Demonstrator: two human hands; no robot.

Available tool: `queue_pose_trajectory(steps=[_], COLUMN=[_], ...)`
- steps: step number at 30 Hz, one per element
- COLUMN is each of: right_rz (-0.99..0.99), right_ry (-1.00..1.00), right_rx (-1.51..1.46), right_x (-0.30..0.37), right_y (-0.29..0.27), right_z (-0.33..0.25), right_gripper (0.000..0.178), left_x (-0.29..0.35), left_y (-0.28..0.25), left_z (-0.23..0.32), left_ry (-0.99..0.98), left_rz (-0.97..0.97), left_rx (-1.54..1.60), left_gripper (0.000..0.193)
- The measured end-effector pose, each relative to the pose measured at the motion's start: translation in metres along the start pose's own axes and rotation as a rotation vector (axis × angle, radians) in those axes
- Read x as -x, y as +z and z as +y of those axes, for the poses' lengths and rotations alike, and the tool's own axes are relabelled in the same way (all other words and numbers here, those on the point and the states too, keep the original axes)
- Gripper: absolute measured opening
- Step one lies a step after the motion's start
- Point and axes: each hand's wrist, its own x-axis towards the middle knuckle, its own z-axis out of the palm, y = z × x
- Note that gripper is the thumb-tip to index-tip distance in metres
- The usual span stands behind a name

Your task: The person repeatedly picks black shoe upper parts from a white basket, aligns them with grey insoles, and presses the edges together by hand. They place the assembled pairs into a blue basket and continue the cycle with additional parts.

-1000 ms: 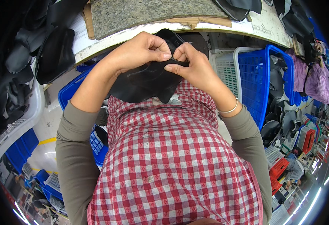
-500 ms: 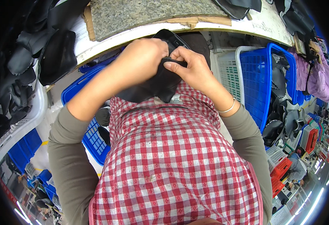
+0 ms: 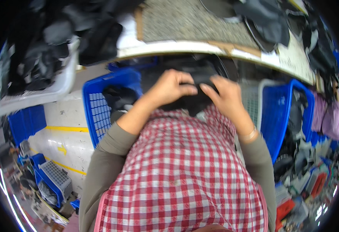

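Observation:
A soft black leather piece (image 3: 192,101) lies over my lap, just below the bench edge, with its lower part touching my checked apron (image 3: 177,162). My left hand (image 3: 173,89) pinches its left side between thumb and fingers. On the other side my right hand (image 3: 227,96) grips the same piece, thumb pointing inward toward the left thumb. A small gap separates the two hands. Motion blur and the dark colour hide the piece's folds and exact outline.
Ahead is a white bench with a grey stone slab (image 3: 196,23). Black leather pieces (image 3: 264,23) lie at its right, more fill a white basket (image 3: 57,94) at left. Blue baskets (image 3: 96,116) stand on both sides. Yellow lines (image 3: 67,128) mark the floor.
My hands have moved apart from their close pinch at the piece's upper edge and now hold its two sides. The left hand has turned from a fist to a flatter pinch. The view has shifted.

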Motion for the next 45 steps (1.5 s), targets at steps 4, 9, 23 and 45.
queue_pose_trajectory(steps=[4, 9, 23, 45], right_rz=[0.075, 0.42, 0.006, 0.241], right_ry=[0.002, 0.065, -0.07, -0.397], right_rx=[-0.275, -0.426, -0.411, 0.703], right_x=[-0.009, -0.061, -0.099, -0.169], right_y=[-0.046, -0.104, -0.073, -0.268], right_z=[-0.046, -0.06, 0.017, 0.03], right_gripper=[0.016, 0.025, 0.026, 0.034], left_x=[0.021, 0.02, 0.04, -0.034], left_y=[-0.024, -0.073, -0.228, -0.196], left_z=[0.049, 0.163, 0.14, 0.157], left_ry=[0.136, 0.709, 0.575, 0.675], left_rz=[0.086, 0.95, 1.091, 0.741], left_rx=[-0.222, -0.869, -0.87, -0.676], left_gripper=[0.018, 0.041, 0.037, 0.035])
